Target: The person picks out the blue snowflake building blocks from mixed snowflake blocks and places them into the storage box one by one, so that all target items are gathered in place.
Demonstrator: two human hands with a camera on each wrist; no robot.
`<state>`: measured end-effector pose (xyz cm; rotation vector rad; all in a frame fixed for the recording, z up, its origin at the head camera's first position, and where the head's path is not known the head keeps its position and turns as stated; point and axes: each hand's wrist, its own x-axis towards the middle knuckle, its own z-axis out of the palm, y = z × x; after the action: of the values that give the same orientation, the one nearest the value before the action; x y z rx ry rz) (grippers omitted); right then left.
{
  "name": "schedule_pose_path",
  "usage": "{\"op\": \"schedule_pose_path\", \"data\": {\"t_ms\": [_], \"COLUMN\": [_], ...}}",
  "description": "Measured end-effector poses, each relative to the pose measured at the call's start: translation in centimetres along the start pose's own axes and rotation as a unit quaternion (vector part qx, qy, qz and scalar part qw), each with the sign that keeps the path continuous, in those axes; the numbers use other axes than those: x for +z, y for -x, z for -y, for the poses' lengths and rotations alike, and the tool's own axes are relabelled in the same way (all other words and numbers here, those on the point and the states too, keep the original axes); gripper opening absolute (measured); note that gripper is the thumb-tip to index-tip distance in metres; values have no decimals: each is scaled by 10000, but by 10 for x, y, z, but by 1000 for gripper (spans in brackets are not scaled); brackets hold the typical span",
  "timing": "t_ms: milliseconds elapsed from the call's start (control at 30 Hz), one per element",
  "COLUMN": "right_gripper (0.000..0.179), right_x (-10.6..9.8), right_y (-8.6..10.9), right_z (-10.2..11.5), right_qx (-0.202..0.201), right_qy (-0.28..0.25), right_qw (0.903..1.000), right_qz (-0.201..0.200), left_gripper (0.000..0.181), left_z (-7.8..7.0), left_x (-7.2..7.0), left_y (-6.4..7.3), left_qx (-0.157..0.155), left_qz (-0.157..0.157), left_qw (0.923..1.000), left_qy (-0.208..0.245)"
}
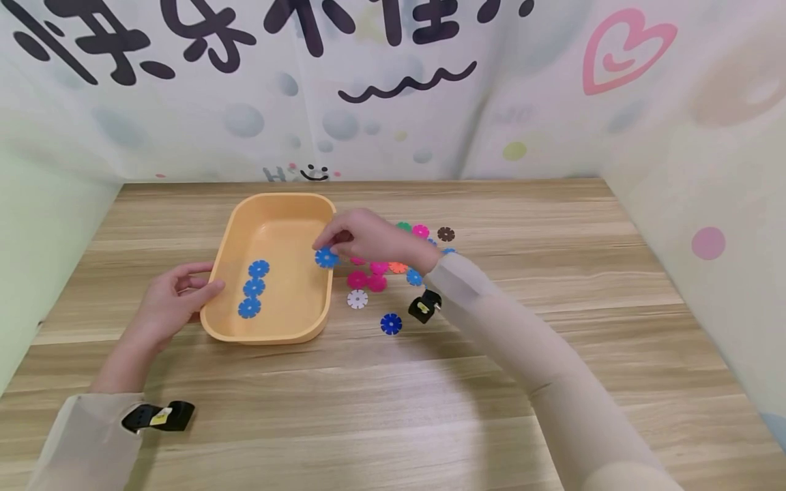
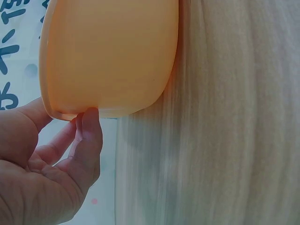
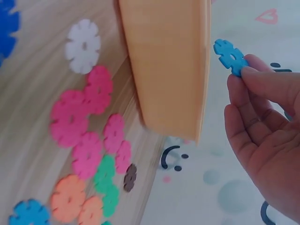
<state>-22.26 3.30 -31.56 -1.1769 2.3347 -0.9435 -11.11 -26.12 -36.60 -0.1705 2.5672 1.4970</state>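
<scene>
My right hand (image 1: pixel 374 239) pinches a blue notched plastic disc (image 3: pixel 229 55) between thumb and fingers, over the right rim of a yellow-orange tray (image 1: pixel 270 339). In the right wrist view, the disc shows its center hole and slotted edge, and the right hand (image 3: pixel 269 108) is above the tray's side. A short line of several blue discs (image 1: pixel 254 286) lies on the tray floor toward its left. My left hand (image 1: pixel 168 303) grips the left rim of the tray, thumb over the edge and fingers outside. In the left wrist view, those fingers (image 2: pixel 89 145) meet the tray wall (image 2: pixel 112 56).
Right of the tray, loose discs lie on the wooden table (image 1: pixel 393 409): pink (image 3: pixel 69 117), white (image 1: pixel 357 299), dark blue (image 1: pixel 391 324), orange (image 3: pixel 68 198), green (image 3: pixel 104 173) and brown (image 1: pixel 445 234). A printed backdrop (image 1: pixel 393 123) stands behind the table. Both wrists wear black straps.
</scene>
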Motion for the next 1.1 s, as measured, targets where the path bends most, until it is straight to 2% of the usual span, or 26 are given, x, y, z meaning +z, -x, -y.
{"op": "schedule_pose_path", "data": {"t_ms": [200, 400, 600, 833, 1100], "right_gripper": [21, 20, 20, 21, 24], "right_x": [0, 1, 5, 10, 17], "right_y": [-24, -47, -69, -89, -103], "right_z": [5, 7, 6, 6, 10], "right_qx": [-174, -88, -153, 191, 734], "right_qy": [-12, -262, -191, -193, -524], "right_qw": [9998, 9994, 9994, 9991, 9955], "right_qz": [132, 217, 254, 326, 291], "left_gripper": [62, 62, 62, 62, 61], "left_z": [-1, -3, -2, -2, -4], "left_x": [0, 1, 1, 1, 1], "left_y": [0, -1, 0, 0, 1], "left_qx": [2, 31, -27, -46, -17], "left_qz": [15, 22, -1, -26, -53], "left_qw": [10000, 10000, 10000, 10000, 10000], "left_qy": [-12, -15, -8, -20, -41]}}
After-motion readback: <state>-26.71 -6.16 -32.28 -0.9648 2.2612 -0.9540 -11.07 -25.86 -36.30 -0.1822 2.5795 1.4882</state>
